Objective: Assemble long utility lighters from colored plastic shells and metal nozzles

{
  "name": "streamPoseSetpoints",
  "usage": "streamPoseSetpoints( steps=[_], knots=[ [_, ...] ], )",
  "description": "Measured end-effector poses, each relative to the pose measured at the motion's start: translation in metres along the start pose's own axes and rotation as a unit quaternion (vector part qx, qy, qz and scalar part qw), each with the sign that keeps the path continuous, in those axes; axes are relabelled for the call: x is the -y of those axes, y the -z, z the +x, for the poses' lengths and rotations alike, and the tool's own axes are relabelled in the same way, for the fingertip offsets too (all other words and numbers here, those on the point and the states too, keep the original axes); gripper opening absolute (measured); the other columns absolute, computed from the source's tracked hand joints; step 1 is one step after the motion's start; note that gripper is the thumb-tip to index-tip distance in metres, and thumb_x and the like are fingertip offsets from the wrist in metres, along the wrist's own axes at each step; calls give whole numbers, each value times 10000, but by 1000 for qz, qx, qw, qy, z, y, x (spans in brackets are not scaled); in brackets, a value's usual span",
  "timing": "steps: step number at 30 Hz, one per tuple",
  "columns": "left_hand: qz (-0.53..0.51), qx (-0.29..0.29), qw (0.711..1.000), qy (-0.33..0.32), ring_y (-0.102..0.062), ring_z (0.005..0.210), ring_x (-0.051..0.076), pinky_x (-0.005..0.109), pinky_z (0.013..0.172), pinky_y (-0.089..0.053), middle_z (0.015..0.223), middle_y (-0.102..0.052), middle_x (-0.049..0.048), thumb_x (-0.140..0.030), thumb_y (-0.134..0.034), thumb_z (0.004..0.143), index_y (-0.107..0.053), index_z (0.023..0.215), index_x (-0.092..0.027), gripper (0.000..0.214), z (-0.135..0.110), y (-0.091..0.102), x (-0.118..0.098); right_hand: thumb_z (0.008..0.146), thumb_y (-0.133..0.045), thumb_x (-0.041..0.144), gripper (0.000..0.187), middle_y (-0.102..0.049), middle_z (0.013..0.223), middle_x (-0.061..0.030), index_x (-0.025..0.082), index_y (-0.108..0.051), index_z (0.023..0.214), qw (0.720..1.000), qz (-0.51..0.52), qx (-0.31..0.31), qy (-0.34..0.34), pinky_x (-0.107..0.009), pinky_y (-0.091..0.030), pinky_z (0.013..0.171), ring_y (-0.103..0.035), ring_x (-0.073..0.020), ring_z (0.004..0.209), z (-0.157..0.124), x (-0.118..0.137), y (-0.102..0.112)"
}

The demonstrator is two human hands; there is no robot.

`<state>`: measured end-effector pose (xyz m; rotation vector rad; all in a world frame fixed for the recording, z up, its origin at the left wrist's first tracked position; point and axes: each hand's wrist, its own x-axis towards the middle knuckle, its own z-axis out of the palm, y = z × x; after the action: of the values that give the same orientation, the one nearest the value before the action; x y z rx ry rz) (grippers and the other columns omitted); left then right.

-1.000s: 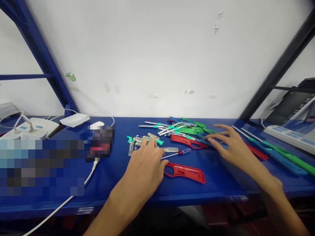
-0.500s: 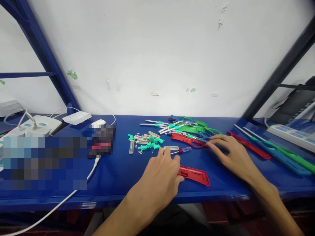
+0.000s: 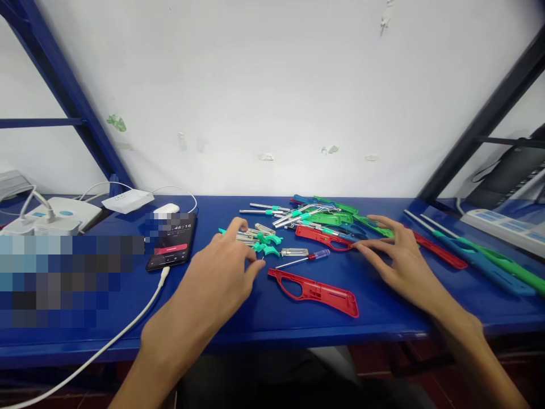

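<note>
My left hand (image 3: pixel 221 267) hovers over the left side of the small parts, thumb and index finger apart, with nothing visible in it. Teal plastic triggers (image 3: pixel 268 250) and clear fuel tanks (image 3: pixel 294 252) lie by its fingertips. Just right of it, a red lighter half-shell (image 3: pixel 327 294) rests with its hollow inside up. Behind that shell lies a screwdriver (image 3: pixel 313 257) with a red and purple handle. My right hand (image 3: pixel 395 261) is spread open, fingertips close to the handle end of another red half-shell (image 3: pixel 315 234); whether they touch I cannot tell.
Metal lighter tubes (image 3: pixel 266 209) with teal ends and green shells (image 3: pixel 332 218) are heaped at the back. Whole blue (image 3: pixel 481 261) and green (image 3: pixel 506 267) lighters lie on the right. A phone (image 3: pixel 172 244) on a white cable and power strips (image 3: pixel 502 227) stand at the sides.
My left hand has let go of the front red half-shell and moved left to the small parts. My right hand stays near the rear red shell, its fingers spread wider.
</note>
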<state>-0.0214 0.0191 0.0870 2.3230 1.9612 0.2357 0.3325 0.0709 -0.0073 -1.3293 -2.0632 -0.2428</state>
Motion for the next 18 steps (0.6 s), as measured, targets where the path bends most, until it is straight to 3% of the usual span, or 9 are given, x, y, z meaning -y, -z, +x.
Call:
streamPoseSetpoints(
  steps=[4, 8, 11, 15, 18],
  knots=[
    [3, -5, 1000, 17, -700, 1074, 319, 453, 945, -583, 1398, -594, 114, -316, -582, 1032, -819, 881, -201, 304, 4, 3, 9, 1044, -552, 443, 284, -503, 1492, -113, 285, -786, 1067, 1000, 15, -14, 3, -598, -476, 1100, -519, -392, 1379, 1, 2, 2],
    [-3, 7, 1000, -10, -705, 1058, 307, 430, 963, -561, 1143, -710, 105, -269, -582, 1023, -791, 1077, -218, 222, 7, 0, 14, 1041, -557, 428, 246, -570, 1344, -127, 268, -745, 1042, 999, 25, -35, -8, -609, -460, 1124, -599, -366, 1290, 2, 4, 3],
    [-1, 4, 1000, -27, -701, 1085, 297, 426, 1000, -540, 1186, -693, 105, -250, -546, 1044, -766, 1157, -220, 250, 9, -2, 17, 1030, -578, 432, 226, -557, 1358, -115, 286, -751, 1043, 999, 32, -32, -9, -612, -463, 1125, -598, -367, 1291, 1, 5, 3],
    [10, -17, 999, -35, -693, 1104, 296, 446, 1015, -532, 1399, -552, 119, -233, -590, 1032, -782, 1081, -210, 200, 9, -5, 17, 1026, -582, 452, 237, -467, 1489, -102, 312, -766, 1079, 999, 39, -19, -1, -627, -471, 1118, -569, -384, 1322, 1, 6, 2],
    [4, -22, 999, -48, -685, 1097, 287, 449, 1005, -536, 1353, -566, 104, -177, -605, 1021, -757, 1117, -219, 185, 9, -8, 15, 1028, -574, 454, 232, -446, 1526, -86, 329, -759, 1094, 999, 43, -14, 0, -631, -461, 1131, -555, -390, 1346, 1, 6, 2]
  ],
)
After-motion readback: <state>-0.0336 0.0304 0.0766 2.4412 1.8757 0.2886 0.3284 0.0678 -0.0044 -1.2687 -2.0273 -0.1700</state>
